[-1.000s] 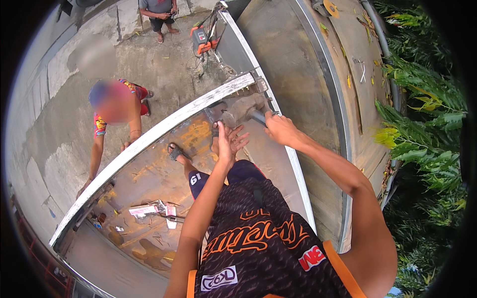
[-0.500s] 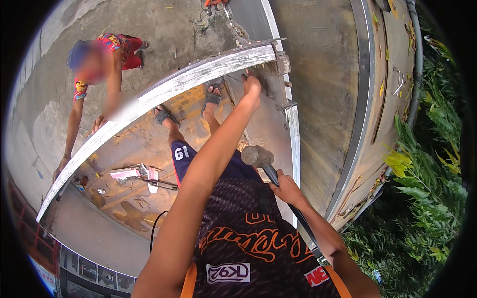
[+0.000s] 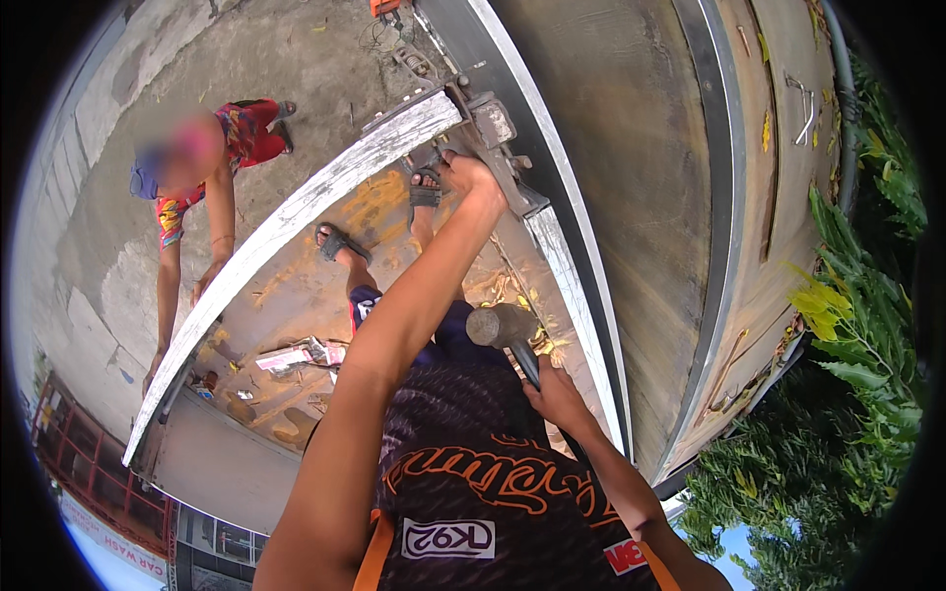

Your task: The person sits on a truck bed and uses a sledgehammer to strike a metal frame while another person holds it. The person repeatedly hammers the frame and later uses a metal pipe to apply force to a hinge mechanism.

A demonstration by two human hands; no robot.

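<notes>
My right hand (image 3: 562, 397) is closed around the dark handle of a mallet (image 3: 498, 327), whose blunt, greyish head is in front of my waist. My left arm reaches out to the inner corner of a white-edged tailgate (image 3: 296, 219). There my left hand (image 3: 473, 182) is bent at the wrist with its fingers curled in beside the metal latch hardware (image 3: 490, 123). What those fingers hold is hidden. Beyond the tailgate, another person (image 3: 222, 163) leans in, with both hands at its far left part.
I stand in sandals on a rusty truck bed (image 3: 281, 281) with torn packaging (image 3: 301, 355) and dry leaves (image 3: 507, 289). The white-topped side wall (image 3: 581, 295) runs along my right. Past it are a weathered panel (image 3: 631, 197) and leafy branches (image 3: 867, 335).
The view has turned, so the tailgate corner appears farther left. My left wrist is more bent, closer to the corner. The mallet stays in my right hand. My left arm covers the dark-handled tool on the bed.
</notes>
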